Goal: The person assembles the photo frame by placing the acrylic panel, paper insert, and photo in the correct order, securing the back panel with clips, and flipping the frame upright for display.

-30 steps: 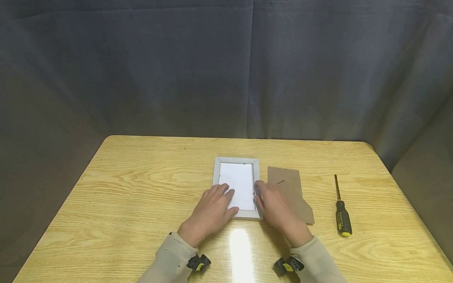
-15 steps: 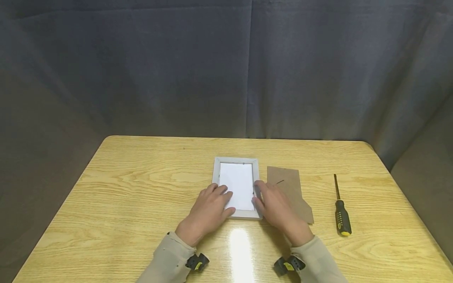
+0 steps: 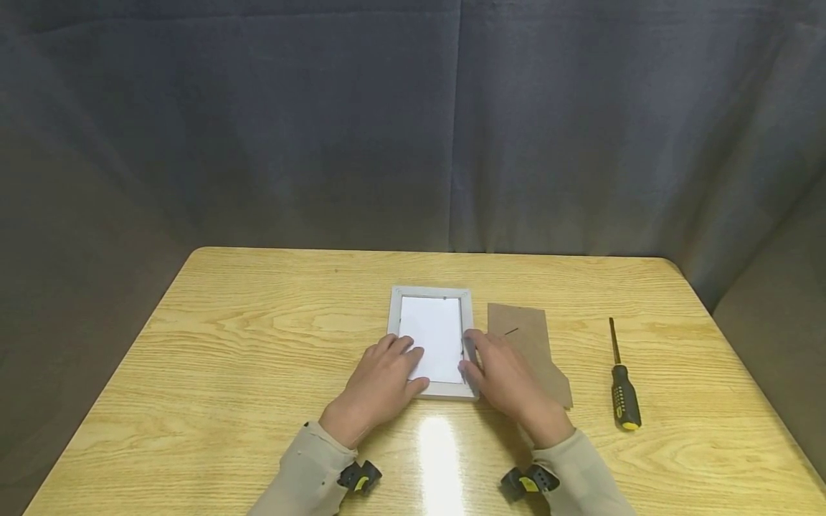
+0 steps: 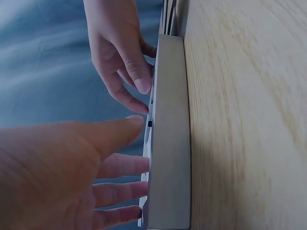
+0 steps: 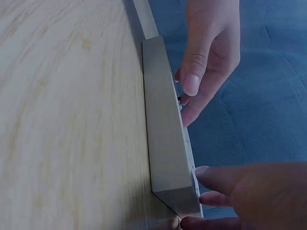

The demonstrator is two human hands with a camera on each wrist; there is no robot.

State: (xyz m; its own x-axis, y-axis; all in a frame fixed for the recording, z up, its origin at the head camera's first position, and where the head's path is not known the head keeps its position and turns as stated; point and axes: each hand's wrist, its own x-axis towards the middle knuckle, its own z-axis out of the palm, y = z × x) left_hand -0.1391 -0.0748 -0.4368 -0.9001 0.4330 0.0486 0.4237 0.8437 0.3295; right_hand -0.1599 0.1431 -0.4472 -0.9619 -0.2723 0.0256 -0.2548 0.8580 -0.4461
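Observation:
A pale grey picture frame [image 3: 432,390] lies flat on the wooden table, a white sheet [image 3: 431,326] filling its opening. My left hand [image 3: 381,383] rests across the frame's lower left, fingers nearly straight on the sheet and thumb by the near rail. At the right rail, my right hand [image 3: 510,380] has its thumb and forefinger on the inner edge. Its other fingers are hidden from above; the right wrist view shows one fingertip [image 5: 192,223] at the frame's outer corner. A small dark tab [image 4: 149,123] juts up from the frame's back in the left wrist view.
A brown backing board [image 3: 529,337] with a short dark slot lies just right of the frame, partly under my right hand and forearm. Farther right is a black and yellow screwdriver [image 3: 622,394], tip pointing away. A dark curtain [image 3: 413,129] hangs behind the table.
My left hand has slid slightly left and its fingers have shifted a little on the sheet. The right thumb has edged slightly left. The frame, board and screwdriver stay put.

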